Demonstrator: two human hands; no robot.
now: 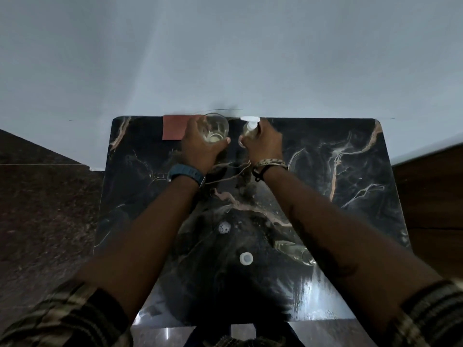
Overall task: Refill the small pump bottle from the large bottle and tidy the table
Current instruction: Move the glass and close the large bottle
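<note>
At twelve o'clock on the dark table (350, 221), the left hand (200, 146) grasps a glass (217, 127); the right hand (265, 141) grasps the pump bottle (250, 131). Set both down upright against the wall. Possibly the large bottle (298, 252) lies at four o'clock.

Both forearms are bare from elbow to wrist. The sleeves are pushed up near the elbows: the left sleeve (62, 319) is plaid in dark and pale olive-tan stripes, and the right sleeve (431, 311) shows the same checked cloth with dark bands. On the left wrist sits a watch with a wide blue-grey strap (186, 172). The right wrist carries a pale beaded or woven bracelet (271, 162) and, just nearer, a thin black cord band (259, 172) with a knot.
</note>
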